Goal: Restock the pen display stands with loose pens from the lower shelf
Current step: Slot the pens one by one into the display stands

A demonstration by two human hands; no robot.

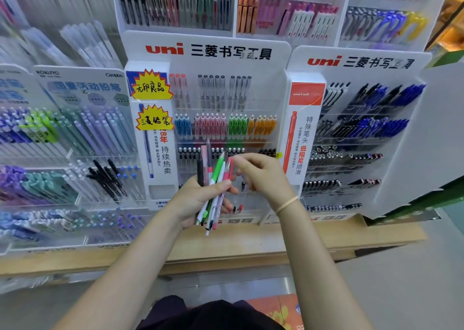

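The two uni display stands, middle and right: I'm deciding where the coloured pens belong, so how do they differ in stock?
The middle uni stand carries a row of blue, pink, green and orange pens, while the right uni stand shows mostly black and dark blue ones. The middle uni stand has yellow starburst labels on its left panel; the right uni stand has a red-orange panel there. Both have white headers with the red uni logo.

The light is bright and even, with almost no shadows. The white display stand (206,53) in the middle is quite sharp. The left side and the far top shelves are blurred, and straight edges bend outward from wide-angle distortion.
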